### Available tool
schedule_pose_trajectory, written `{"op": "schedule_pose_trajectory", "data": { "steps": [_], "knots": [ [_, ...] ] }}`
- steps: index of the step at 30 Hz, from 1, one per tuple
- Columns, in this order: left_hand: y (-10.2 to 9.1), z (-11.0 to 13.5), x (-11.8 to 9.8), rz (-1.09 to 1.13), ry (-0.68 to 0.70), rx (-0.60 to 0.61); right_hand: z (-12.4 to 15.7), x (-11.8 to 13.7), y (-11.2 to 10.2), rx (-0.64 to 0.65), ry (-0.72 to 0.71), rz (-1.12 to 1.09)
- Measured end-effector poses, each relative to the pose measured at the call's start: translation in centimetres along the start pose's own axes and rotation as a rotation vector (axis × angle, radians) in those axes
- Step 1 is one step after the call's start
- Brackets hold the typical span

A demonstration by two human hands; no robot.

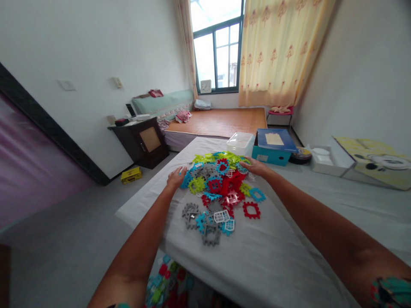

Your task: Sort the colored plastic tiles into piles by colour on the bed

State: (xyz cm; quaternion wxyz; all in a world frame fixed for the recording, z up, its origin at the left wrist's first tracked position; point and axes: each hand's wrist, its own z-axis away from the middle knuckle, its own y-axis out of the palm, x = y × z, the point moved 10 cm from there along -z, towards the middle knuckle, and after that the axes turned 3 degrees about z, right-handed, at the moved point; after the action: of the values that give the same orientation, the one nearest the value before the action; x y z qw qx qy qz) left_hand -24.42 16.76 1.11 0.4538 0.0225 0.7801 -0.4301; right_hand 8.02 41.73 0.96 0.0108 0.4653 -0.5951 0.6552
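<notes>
Loose heap of flat, multicoloured interlocking plastic tiles (220,184) on grey sheet

Both bare forearms reach forward from the near edge and converge toward the middle of the scene; the left arm enters from the near left, rising at a slant, its wrist straight; the left hand (176,176) lies palm down, fingers loosely spread and pointing far and slightly right, not closed around anything; the right arm comes in from the near right corner, longer in view, a patterned sleeve edge at its near end; the right hand (256,166) is likewise palm down, flat and open, fingers pointing left toward the other hand.
</notes>
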Motion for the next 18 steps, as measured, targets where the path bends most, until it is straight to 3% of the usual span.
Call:
{"op": "schedule_pose_trajectory", "data": {
  "steps": [3,6,9,11,14,16,18],
  "knots": [
    [3.0,1.0,-1.1,0.043,0.052,0.047,0.5,1.9,1.7,-0.024,-0.119,0.012],
    [5.0,2.3,-4.8,0.159,0.181,0.081,1.9,5.1,1.9,0.024,-0.247,-0.228],
    [4.9,3.4,-9.1,0.380,0.385,0.159,4.0,7.7,0.8,0.154,-0.289,-0.487],
    [3.8,2.8,-10.1,0.437,0.435,0.170,5.6,8.5,-0.6,0.194,-0.293,-0.567],
    [1.3,-0.8,-7.5,0.379,0.278,0.016,7.9,7.2,-2.7,0.157,-0.241,-0.547],
    [0.9,-3.5,-4.8,0.300,0.128,-0.008,9.2,4.7,-3.8,0.092,-0.188,-0.458],
    [1.6,-5.5,-3.2,0.261,0.068,0.029,10.5,1.7,-4.3,0.030,-0.140,-0.342]
  ]
}}
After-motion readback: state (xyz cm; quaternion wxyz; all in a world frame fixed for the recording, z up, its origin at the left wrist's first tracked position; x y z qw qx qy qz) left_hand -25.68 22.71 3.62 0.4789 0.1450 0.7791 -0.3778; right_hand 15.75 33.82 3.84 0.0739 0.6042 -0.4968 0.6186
